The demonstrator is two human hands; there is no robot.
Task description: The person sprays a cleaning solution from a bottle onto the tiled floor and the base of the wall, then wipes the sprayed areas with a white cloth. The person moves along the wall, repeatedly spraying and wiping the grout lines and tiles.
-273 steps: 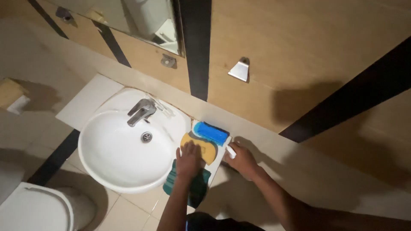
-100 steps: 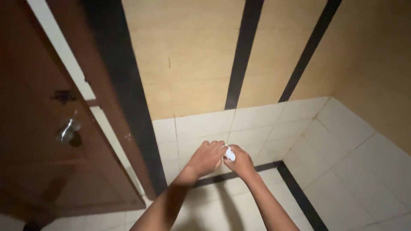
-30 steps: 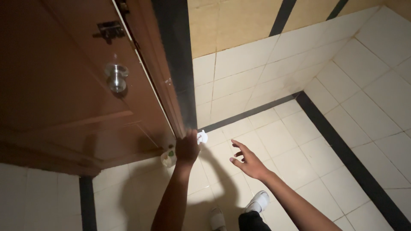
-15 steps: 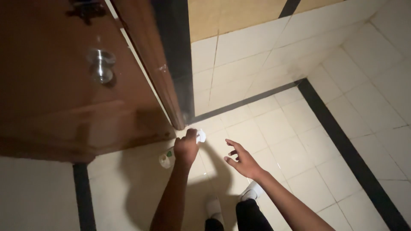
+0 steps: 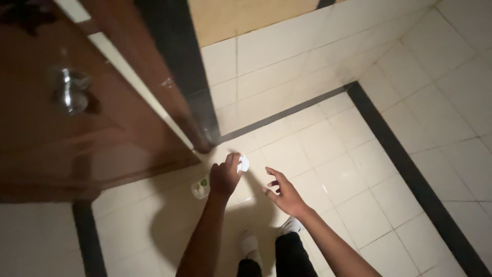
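The small white scrap [image 5: 243,163], which looked like crumpled paper or tissue, sat pinched in the fingertips of the left hand [image 5: 225,176], held out low over the tiled floor [image 5: 359,205] and just in front of the edge of the brown wooden door [image 5: 118,138]. That grip was closed on the scrap, knuckles up and the fingers curled around it. The right hand [image 5: 285,192] hung just beside it and a little lower, its fingers spread apart and holding nothing.

Half a second before, both hands were in much the same arrangement, though the view had since tilted further down, so more of the floor and less of the door's upper part showed. A few seconds earlier both hands were together on the scrap at chest height against the wall; by this moment the right had let go and only the left carried it, lower and closer to the door's foot.

Just left of the left hand, on the floor by the door's bottom corner, stood a small pale container with a green mark [image 5: 200,188], too dim to identify. The person's white shoes [image 5: 251,245] showed below the arms. The metal door knob [image 5: 70,92] gleamed higher up. A dark tile band [image 5: 420,184] ran along the base of the pale wall tiles [image 5: 287,66].
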